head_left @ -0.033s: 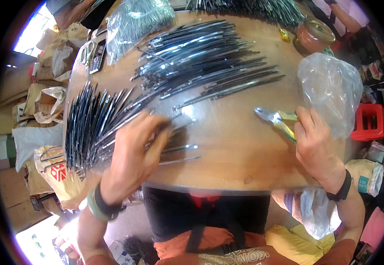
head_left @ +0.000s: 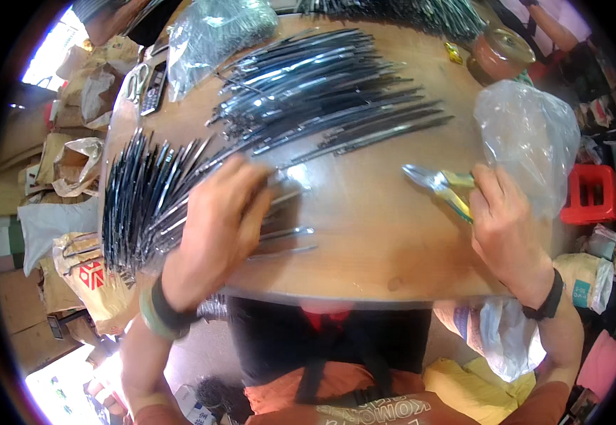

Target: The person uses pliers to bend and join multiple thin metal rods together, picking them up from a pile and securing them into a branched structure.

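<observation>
My right hand (head_left: 504, 223) grips a pair of pliers (head_left: 430, 178) by the yellow-and-green handles, their silver jaws pointing left above the tabletop (head_left: 364, 234). Lower left, my left hand (head_left: 221, 225) is curled over several long, thin, dark strips (head_left: 286, 234), its fingertips smeared by motion. Whatever lies between those fingers is hidden. A fanned bundle of dark glossy strips (head_left: 134, 202) rests beside my left wrist. Beyond my hands spreads a wider heap of the same strips (head_left: 315, 81), lying mostly sideways.
Scissors (head_left: 136, 83) and a dark remote-like device (head_left: 153, 92) lie at the left edge, near a clear bag of strips (head_left: 216, 39). On the right are a clear plastic bag (head_left: 527, 142), a reddish-brown lidded pot (head_left: 500, 55) and a red stool (head_left: 591, 195). Another person's arm (head_left: 557, 30) shows far right.
My left hand has shifted slightly upward and its fingertips are blurred. The right hand keeps its hold on the pliers; the whole view has moved a little.
</observation>
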The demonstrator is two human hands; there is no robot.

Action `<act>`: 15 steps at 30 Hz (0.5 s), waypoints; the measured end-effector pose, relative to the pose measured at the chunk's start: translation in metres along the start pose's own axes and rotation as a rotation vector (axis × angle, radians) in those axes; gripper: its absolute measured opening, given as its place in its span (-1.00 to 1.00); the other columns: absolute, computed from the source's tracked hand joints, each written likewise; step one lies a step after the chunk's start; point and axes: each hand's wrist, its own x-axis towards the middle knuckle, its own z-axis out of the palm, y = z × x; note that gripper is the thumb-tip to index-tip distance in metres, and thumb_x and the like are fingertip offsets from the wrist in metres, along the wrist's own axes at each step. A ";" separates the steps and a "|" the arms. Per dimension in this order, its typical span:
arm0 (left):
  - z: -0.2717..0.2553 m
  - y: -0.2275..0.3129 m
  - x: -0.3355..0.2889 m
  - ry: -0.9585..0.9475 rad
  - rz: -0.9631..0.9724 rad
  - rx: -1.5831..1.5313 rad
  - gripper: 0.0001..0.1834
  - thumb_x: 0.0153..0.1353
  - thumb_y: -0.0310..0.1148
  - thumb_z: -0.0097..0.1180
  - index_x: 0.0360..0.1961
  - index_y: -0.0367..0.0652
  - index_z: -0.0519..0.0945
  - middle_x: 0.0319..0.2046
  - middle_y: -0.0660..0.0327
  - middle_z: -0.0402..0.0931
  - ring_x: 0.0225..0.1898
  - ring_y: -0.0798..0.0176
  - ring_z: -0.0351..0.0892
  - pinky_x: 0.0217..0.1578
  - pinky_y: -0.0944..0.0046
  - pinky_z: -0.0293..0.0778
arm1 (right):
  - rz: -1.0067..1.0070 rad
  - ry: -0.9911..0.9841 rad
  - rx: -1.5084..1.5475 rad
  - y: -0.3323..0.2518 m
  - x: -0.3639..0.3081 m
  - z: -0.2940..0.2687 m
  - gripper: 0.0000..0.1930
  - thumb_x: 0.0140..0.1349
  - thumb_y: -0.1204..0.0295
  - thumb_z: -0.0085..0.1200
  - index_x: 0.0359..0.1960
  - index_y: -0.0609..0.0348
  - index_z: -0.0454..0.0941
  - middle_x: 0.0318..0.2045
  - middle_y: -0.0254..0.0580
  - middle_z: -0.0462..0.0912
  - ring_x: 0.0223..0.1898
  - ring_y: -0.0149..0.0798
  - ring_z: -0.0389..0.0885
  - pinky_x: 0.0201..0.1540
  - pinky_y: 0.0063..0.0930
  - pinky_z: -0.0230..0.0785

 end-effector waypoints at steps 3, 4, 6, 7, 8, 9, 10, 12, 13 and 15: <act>0.018 -0.015 0.033 -0.024 0.139 0.322 -0.76 0.03 -0.54 0.21 -0.21 -0.29 0.59 -0.30 0.05 0.48 -0.24 -0.07 0.51 -0.25 0.12 0.45 | 0.067 0.104 0.099 -0.011 0.011 -0.017 -0.78 -0.07 0.69 0.08 -0.32 0.40 0.46 -0.05 0.18 0.48 -0.13 0.11 0.52 -0.09 -0.21 0.45; 0.024 -0.025 0.036 -0.033 0.146 0.351 -0.77 0.03 -0.55 0.20 -0.22 -0.29 0.59 -0.33 0.05 0.46 -0.26 -0.06 0.51 -0.26 0.11 0.45 | 0.077 0.094 0.088 -0.013 0.010 -0.024 -0.78 -0.07 0.69 0.08 -0.32 0.40 0.46 -0.05 0.18 0.48 -0.13 0.11 0.52 -0.09 -0.21 0.45; 0.028 -0.030 0.037 -0.065 0.131 0.394 -0.81 0.04 -0.55 0.18 -0.26 -0.27 0.61 -0.37 0.06 0.43 -0.26 -0.04 0.50 -0.27 0.09 0.45 | 0.205 0.494 0.377 -0.018 0.003 -0.035 -0.84 0.11 0.68 0.05 -0.24 0.34 0.49 -0.01 0.13 0.50 -0.11 -0.06 0.55 -0.07 -0.29 0.43; 0.030 -0.026 0.038 -0.067 0.141 0.389 -0.81 0.04 -0.55 0.18 -0.26 -0.27 0.61 -0.37 0.06 0.43 -0.26 -0.04 0.50 -0.27 0.09 0.45 | 0.213 0.492 0.370 -0.021 -0.003 -0.035 -0.84 0.11 0.68 0.05 -0.24 0.34 0.49 -0.01 0.13 0.50 -0.11 -0.06 0.55 -0.07 -0.29 0.43; 0.031 -0.023 0.037 -0.045 0.158 0.371 -0.81 0.05 -0.55 0.17 -0.26 -0.27 0.60 -0.37 0.05 0.44 -0.26 -0.04 0.51 -0.28 0.09 0.45 | 0.330 0.703 0.738 -0.027 -0.010 -0.032 -0.85 0.15 0.66 0.04 -0.22 0.33 0.50 0.00 0.08 0.49 -0.11 -0.15 0.53 -0.06 -0.32 0.42; 0.032 -0.021 0.038 -0.015 0.179 0.344 -0.82 0.05 -0.55 0.17 -0.26 -0.27 0.59 -0.38 0.05 0.44 -0.26 -0.04 0.51 -0.29 0.09 0.45 | 0.438 0.908 1.098 -0.031 -0.016 -0.029 -0.86 0.20 0.64 0.02 -0.21 0.31 0.51 0.01 0.04 0.49 -0.11 -0.23 0.52 -0.04 -0.34 0.41; 0.030 -0.017 0.042 0.058 0.263 0.407 -0.85 0.09 -0.57 0.13 -0.26 -0.27 0.55 -0.38 0.04 0.45 -0.30 -0.04 0.52 -0.31 0.10 0.45 | 0.542 0.984 1.159 -0.029 -0.028 -0.019 -0.82 0.17 0.66 0.07 -0.17 0.32 0.52 0.01 0.04 0.47 -0.12 -0.30 0.49 -0.06 -0.41 0.40; 0.019 -0.004 0.038 0.070 0.231 0.355 -0.87 0.11 -0.59 0.11 -0.27 -0.28 0.53 -0.37 0.03 0.46 -0.33 -0.06 0.51 -0.32 0.11 0.45 | 0.636 0.892 1.052 -0.026 -0.057 -0.011 -0.82 0.14 0.66 0.09 -0.20 0.33 0.54 -0.01 0.02 0.49 -0.15 -0.33 0.50 -0.07 -0.43 0.41; 0.014 0.000 0.035 0.081 0.190 0.306 -0.89 0.13 -0.61 0.09 -0.28 -0.28 0.52 -0.36 0.03 0.47 -0.35 -0.08 0.51 -0.33 0.11 0.44 | 0.722 0.791 0.952 -0.027 -0.070 -0.009 -0.82 0.11 0.66 0.11 -0.22 0.34 0.56 -0.03 -0.01 0.51 -0.18 -0.35 0.51 -0.09 -0.46 0.41; 0.011 0.004 0.029 0.092 0.254 0.322 -0.89 0.18 -0.61 0.06 -0.25 -0.30 0.52 -0.43 0.07 0.49 -0.45 0.05 0.54 -0.43 0.16 0.41 | 0.733 0.665 0.803 -0.030 -0.096 -0.012 -0.86 0.11 0.65 0.11 -0.26 0.34 0.57 -0.06 -0.05 0.54 -0.22 -0.39 0.51 -0.13 -0.49 0.40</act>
